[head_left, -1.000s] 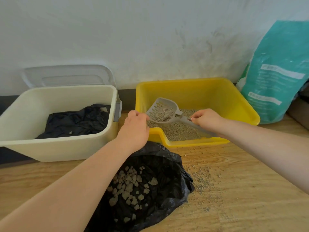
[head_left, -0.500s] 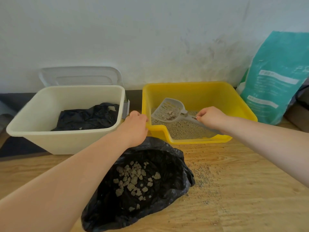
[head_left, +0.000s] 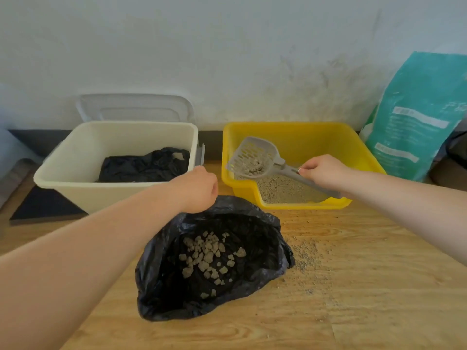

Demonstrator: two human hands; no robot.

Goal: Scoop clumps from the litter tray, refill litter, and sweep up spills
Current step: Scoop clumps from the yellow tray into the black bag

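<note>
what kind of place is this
Probably a cat-litter corner in a home, on a wooden floor against a white wall: a yellow litter tray, a teal litter bag, and a cream bin.

Quick headcount, using the yellow tray (head_left: pixel 300 137) as the anchor — that's one litter tray, with one grey scoop (head_left: pixel 255 157) over its left end. Two hands in view: the right hand (head_left: pixel 321 170) above the tray, the left hand (head_left: pixel 199 188) just left of it. Two black bags — one open bag (head_left: pixel 252 223) on the floor in front of the tray's left corner, one crumpled bag (head_left: pixel 144 165) inside the single cream bin (head_left: pixel 83 152) further left. One clear lid (head_left: pixel 136 107) behind that bin. One teal sack (head_left: pixel 417 117) right of the tray. Clumps (head_left: pixel 209 251) in the open bag: a few dozen, too small and bunched to count exactly.
</note>
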